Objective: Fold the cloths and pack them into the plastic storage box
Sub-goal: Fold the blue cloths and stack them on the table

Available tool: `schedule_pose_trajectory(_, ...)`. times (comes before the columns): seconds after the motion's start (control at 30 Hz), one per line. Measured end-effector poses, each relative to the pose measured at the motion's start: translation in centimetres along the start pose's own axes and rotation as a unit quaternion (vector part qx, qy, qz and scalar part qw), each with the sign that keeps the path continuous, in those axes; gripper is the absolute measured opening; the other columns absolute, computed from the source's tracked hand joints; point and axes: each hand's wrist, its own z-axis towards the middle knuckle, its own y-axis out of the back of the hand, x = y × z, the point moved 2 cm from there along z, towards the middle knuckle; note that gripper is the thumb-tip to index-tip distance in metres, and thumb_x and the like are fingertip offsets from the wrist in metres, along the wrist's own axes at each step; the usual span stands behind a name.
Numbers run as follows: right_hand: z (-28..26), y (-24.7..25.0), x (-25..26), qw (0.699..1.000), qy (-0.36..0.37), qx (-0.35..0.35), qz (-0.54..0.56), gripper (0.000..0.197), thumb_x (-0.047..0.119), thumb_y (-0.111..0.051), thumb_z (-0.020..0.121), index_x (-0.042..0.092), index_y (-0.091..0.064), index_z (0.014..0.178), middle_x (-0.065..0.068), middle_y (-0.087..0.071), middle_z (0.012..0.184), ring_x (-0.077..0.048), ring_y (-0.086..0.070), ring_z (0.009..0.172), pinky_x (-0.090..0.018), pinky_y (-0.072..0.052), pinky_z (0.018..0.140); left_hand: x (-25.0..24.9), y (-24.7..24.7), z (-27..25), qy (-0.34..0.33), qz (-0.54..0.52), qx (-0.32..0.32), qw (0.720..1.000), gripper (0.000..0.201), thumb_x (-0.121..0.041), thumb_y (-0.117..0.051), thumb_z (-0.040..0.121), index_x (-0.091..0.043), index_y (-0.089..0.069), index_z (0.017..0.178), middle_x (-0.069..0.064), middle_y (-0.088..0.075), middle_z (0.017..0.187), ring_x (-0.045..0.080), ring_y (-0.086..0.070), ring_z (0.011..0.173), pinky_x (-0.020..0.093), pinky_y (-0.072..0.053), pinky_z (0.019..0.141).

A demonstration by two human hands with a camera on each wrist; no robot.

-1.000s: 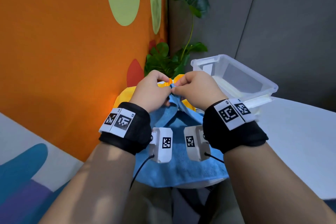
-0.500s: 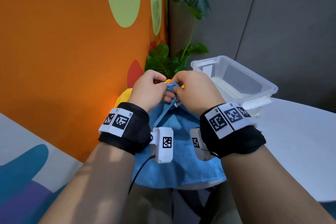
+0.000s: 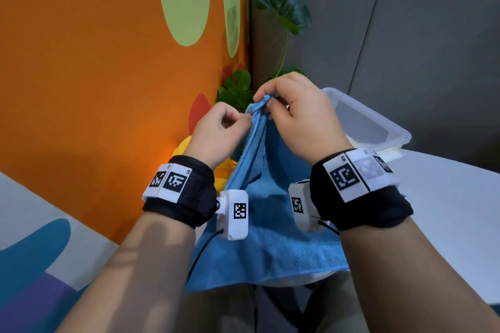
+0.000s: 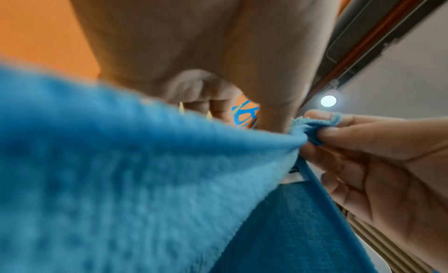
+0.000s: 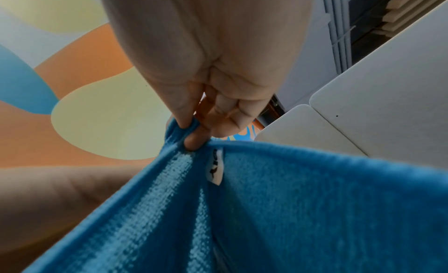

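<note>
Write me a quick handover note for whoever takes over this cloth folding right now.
Right hand: pinches the raised corner of the blue cloth.
Left hand: curled at the cloth's edge just below; grip unclear.
Cloth's lower part lies on the white table.
Yellow cloth waits behind it, mostly hidden.
Plastic storage box stands at the right; contents unclear.
Left: finish the fold, pack both.

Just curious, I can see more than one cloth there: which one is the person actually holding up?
The blue cloth. The right hand pinches its bunched corner, lifting it off the table. The yellow cloth lies behind it, mostly hidden and unheld.
</note>
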Motion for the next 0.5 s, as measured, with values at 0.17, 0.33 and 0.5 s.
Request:
schedule_pose_trajectory(0.17, 0.09, 0.22, 0.34, 0.999, 0.019, -0.009, 0.033, 0.023, 0.004, -0.053, 0.088, 0.021, -0.069, 0.090, 0.015, -0.053, 0.092, 0.005, -0.052, 0.089, -0.011, -0.040, 0.081, -0.76, -0.19, -0.06, -0.009, -0.079, 0.036, 0.996, 0.023, -0.023, -0.069, 0.086, -0.017, -0.052, 0.099, -0.009, -0.062, 0.083, -0.001, -0.056, 0.071, 0.009, -0.044, 0.062)
schedule_pose_trajectory(0.33, 0.01, 0.29, 0.53, 0.998, -0.002, -0.001, 0.068, 0.024, 0.005, -0.054, 0.088, 0.023, -0.069, 0.089, 0.017, -0.054, 0.089, 0.003, -0.054, 0.086, -0.018, -0.044, 0.083, -0.93, -0.44, 0.05, -0.033, -0.058, 0.018, 0.998, 0.015, -0.014, -0.067, 0.085, -0.015, -0.056, 0.095, -0.003, -0.061, 0.074, 0.007, -0.052, 0.061, 0.019, -0.043, 0.057)
schedule_pose_trajectory(0.5, -0.04, 0.12, 0.65, 0.997, -0.020, -0.013, 0.071, 0.025, 0.004, -0.052, 0.087, 0.024, -0.067, 0.089, 0.015, -0.053, 0.089, -0.004, -0.058, 0.087, -0.026, -0.048, 0.086, -0.36, -0.35, 0.66, -0.054, 0.041, -0.043, 0.997, 0.012, -0.017, -0.064, 0.082, -0.025, -0.055, 0.081, 0.001, -0.059, 0.066, 0.010, -0.048, 0.053, 0.025, -0.039, 0.052)
